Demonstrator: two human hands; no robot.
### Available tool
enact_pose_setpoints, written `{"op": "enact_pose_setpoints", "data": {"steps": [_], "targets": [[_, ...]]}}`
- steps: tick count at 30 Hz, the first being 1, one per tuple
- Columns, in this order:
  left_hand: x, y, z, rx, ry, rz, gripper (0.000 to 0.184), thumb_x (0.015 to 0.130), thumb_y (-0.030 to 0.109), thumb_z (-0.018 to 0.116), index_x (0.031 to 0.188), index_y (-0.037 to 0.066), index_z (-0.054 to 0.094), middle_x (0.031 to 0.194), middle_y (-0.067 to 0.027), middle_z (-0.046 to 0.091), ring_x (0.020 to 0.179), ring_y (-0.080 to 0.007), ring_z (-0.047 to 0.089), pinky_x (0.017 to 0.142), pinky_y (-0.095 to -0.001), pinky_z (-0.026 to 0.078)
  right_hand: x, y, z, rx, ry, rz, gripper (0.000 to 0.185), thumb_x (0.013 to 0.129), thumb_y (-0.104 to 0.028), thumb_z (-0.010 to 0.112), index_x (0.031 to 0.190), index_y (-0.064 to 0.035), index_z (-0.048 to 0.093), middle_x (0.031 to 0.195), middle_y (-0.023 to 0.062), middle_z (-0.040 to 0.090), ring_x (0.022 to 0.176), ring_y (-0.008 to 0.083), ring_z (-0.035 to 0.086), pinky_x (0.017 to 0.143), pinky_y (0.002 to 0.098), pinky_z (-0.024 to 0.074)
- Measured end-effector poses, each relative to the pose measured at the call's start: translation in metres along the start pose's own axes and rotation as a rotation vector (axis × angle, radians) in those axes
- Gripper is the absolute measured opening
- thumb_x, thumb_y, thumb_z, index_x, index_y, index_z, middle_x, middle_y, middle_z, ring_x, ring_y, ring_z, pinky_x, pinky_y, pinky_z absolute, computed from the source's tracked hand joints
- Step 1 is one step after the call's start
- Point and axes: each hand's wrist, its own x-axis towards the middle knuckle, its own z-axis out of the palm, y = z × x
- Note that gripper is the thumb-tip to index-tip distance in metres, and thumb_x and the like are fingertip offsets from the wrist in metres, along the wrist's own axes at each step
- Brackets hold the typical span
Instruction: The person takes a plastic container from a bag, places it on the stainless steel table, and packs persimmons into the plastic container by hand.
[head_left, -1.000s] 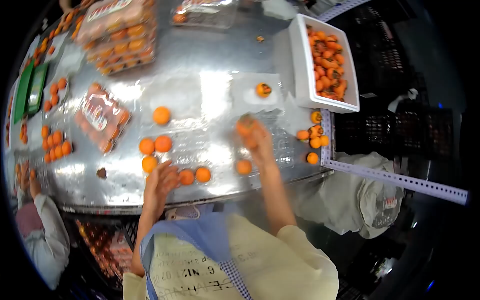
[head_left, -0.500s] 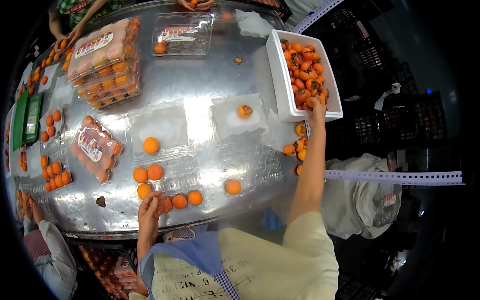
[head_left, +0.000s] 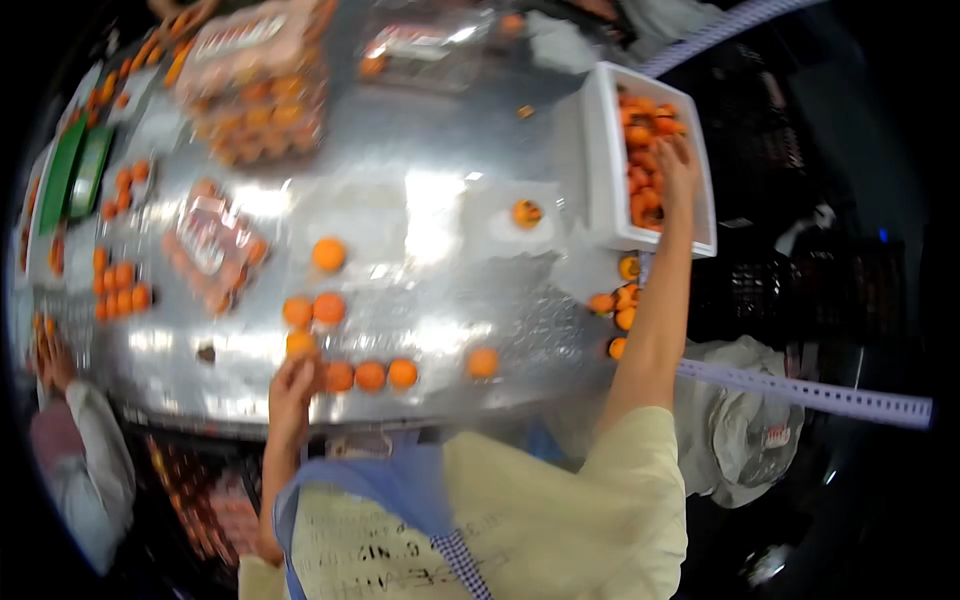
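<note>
My right hand [head_left: 677, 162] is inside the white foam box [head_left: 597, 160], over a heap of persimmons [head_left: 643, 180]. Its fingers bend down among the fruit, blurred, so I cannot tell if one is gripped. My left hand [head_left: 291, 385] has bent fingers at the near left corner of a clear plastic tray [head_left: 440, 340]. It is right beside a persimmon [head_left: 338, 377] in the near row and another persimmon [head_left: 300, 343] behind it. Blur hides whether it holds anything. A lone persimmon [head_left: 483, 362] sits in the tray's right part; another persimmon [head_left: 527, 213] lies on white padding, calyx up.
Packed clamshells are stacked [head_left: 255, 90] at the far left, with one closed clamshell [head_left: 213, 245] nearer. Loose persimmons [head_left: 625, 297] lie below the box. A green tray [head_left: 62, 175] is at the left. A co-worker's hand [head_left: 55, 362] works at the left edge.
The view has shifted, so the table contents appear further right. My right hand has moved from the box's near end deeper over the fruit. My left hand stays at the tray corner.
</note>
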Motion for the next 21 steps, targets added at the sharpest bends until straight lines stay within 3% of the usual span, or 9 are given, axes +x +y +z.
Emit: {"op": "enact_pose_setpoints", "data": {"steps": [2,5,10,12,14,16,17,21], "targets": [[0.001,0.003,-0.015,-0.005,0.001,0.057,0.033,0.093,0.021,0.058,0.117,-0.001,0.056,0.099,-0.0063,0.063,0.091,-0.0156,0.061,0.081,-0.0292,0.049,-0.052,-0.022,0.027,-0.073,-0.111,0.027,0.036,0.089,-0.011,0.062,0.121,0.0038,0.054,0.107,0.0153,0.062,0.093,0.0228,0.064,0.080,0.0312,0.0555],[0.004,0.001,-0.036,0.078,0.115,0.186,0.025,0.094,0.018,0.056,0.112,0.001,0.060,0.096,-0.0057,0.063,0.082,-0.0105,0.058,0.073,-0.0247,0.047,-0.135,-0.025,0.061,-0.221,-0.283,0.138,0.033,0.090,-0.016,0.061,0.118,-0.0003,0.058,0.103,0.0090,0.065,0.085,0.0126,0.061,0.075,0.0254,0.0515],[0.005,-0.022,-0.069,0.301,0.206,0.270,0.021,0.089,0.011,0.060,0.109,0.004,0.063,0.091,-0.0008,0.064,0.076,-0.0051,0.053,0.066,-0.0201,0.043,-0.271,-0.012,0.120,-0.340,-0.741,0.227,0.030,0.087,-0.017,0.065,0.115,-0.0059,0.062,0.094,0.0041,0.066,0.078,0.0109,0.058,0.069,0.0247,0.0480],[0.003,-0.028,-0.069,0.466,0.196,0.334,0.023,0.086,0.009,0.063,0.109,0.005,0.064,0.089,0.0004,0.063,0.072,-0.0055,0.050,0.065,-0.0207,0.043,-0.322,-0.027,0.150,-0.420,-0.909,0.162,0.033,0.082,-0.016,0.069,0.113,-0.0064,0.063,0.094,0.0030,0.066,0.078,0.0101,0.058,0.068,0.0240,0.0477],[-0.003,-0.022,-0.058,0.639,0.157,0.384,0.027,0.082,0.008,0.066,0.109,0.005,0.063,0.089,-0.0020,0.062,0.070,-0.0086,0.050,0.064,-0.0221,0.043,-0.366,-0.040,0.174,-0.517,-1.032,0.106,0.038,0.075,-0.016,0.073,0.110,-0.0062,0.064,0.094,0.0061,0.065,0.076,0.0158,0.059,0.067,0.0273,0.0493],[-0.002,-0.027,-0.057,0.912,0.138,0.507,0.036,0.077,0.012,0.070,0.112,0.007,0.061,0.097,-0.0083,0.059,0.081,-0.0202,0.055,0.070,-0.0309,0.047,-0.398,-0.041,0.189,-0.560,-1.059,-0.309,0.038,0.068,-0.018,0.076,0.102,-0.0069,0.064,0.094,0.0077,0.063,0.085,0.0263,0.058,0.070,0.0361,0.0486],[-0.002,-0.029,-0.055,1.056,0.140,0.616,0.040,0.075,0.014,0.072,0.113,0.007,0.060,0.099,-0.0100,0.058,0.086,-0.0244,0.056,0.073,-0.0344,0.048,-0.407,-0.044,0.195,-0.583,-1.079,-0.350,0.039,0.066,-0.018,0.077,0.101,-0.0074,0.063,0.093,0.0075,0.062,0.085,0.0267,0.057,0.071,0.0366,0.0479],[-0.005,-0.027,-0.051,1.224,0.119,0.511,0.051,0.071,0.017,0.075,0.118,0.010,0.057,0.104,-0.0100,0.054,0.097,-0.0285,0.054,0.078,-0.0373,0.048,-0.424,-0.042,0.203,-0.689,-1.127,-0.471,0.042,0.062,-0.018,0.078,0.100,-0.0087,0.062,0.094,0.0060,0.059,0.088,0.0265,0.053,0.075,0.0377,0.0439]]}}
